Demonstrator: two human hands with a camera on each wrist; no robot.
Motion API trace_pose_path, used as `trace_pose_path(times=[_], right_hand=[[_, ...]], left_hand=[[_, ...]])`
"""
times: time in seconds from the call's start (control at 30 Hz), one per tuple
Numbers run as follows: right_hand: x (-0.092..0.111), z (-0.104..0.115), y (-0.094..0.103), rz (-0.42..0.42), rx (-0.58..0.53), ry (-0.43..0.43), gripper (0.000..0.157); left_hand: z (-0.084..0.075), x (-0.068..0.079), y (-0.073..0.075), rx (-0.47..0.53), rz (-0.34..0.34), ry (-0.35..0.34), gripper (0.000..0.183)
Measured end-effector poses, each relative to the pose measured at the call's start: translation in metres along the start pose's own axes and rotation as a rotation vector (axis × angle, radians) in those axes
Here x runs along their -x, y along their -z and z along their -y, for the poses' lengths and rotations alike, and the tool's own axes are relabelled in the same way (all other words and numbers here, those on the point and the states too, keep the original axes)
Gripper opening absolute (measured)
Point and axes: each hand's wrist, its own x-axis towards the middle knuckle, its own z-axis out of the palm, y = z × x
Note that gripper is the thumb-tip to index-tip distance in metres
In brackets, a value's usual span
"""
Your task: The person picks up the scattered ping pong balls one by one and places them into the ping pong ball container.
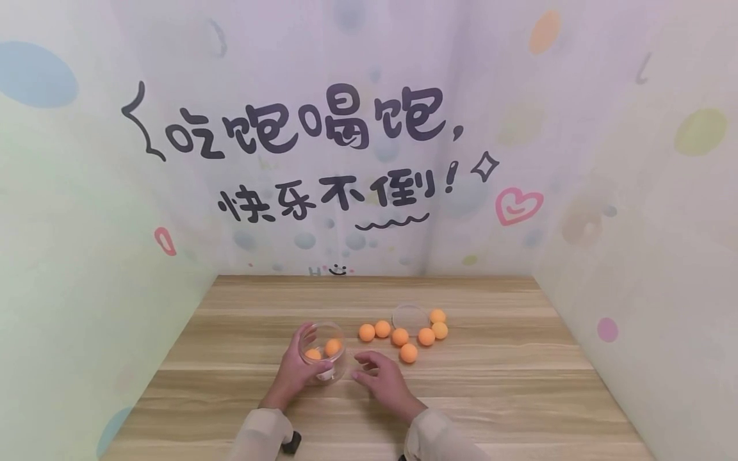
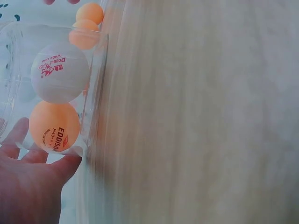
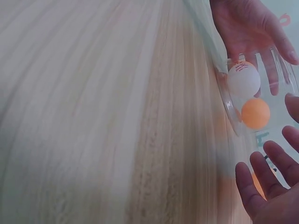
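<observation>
1. The transparent container (image 1: 341,363), with orange balls (image 1: 333,347) and a white ball (image 1: 325,374) inside, is held in the left hand's (image 1: 293,376) curled fingers.
2. Right hand (image 1: 387,383): fingers loosely parted just beside it, holding nothing.
3. Loose orange balls (image 1: 408,353) lie beyond the right fingers; the worktop's (image 1: 519,397) side edges lie well apart from both hands.

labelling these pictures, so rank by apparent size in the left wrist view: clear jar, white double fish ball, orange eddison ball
1. Clear jar
2. White Double Fish ping-pong ball
3. Orange Eddison ping-pong ball, visibly smaller here, though nearness to the camera may be why
</observation>
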Motion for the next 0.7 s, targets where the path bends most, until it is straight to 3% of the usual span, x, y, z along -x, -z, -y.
trace_pose_path(times=[0.13,0.5,0.7], right_hand=[[0.002,0.000,0.002,0.008,0.030,-0.001,0.037],[0.003,-0.004,0.006,-0.004,0.116,-0.001,0.041],[0.005,-0.005,0.010,-0.025,0.229,0.019,0.040]], left_hand=[[0.019,-0.005,-0.001,-0.016,-0.025,0.000,0.099],[0.020,-0.005,-0.003,-0.018,-0.035,-0.006,0.099],[0.020,-0.005,-0.002,-0.019,-0.035,-0.003,0.100]])
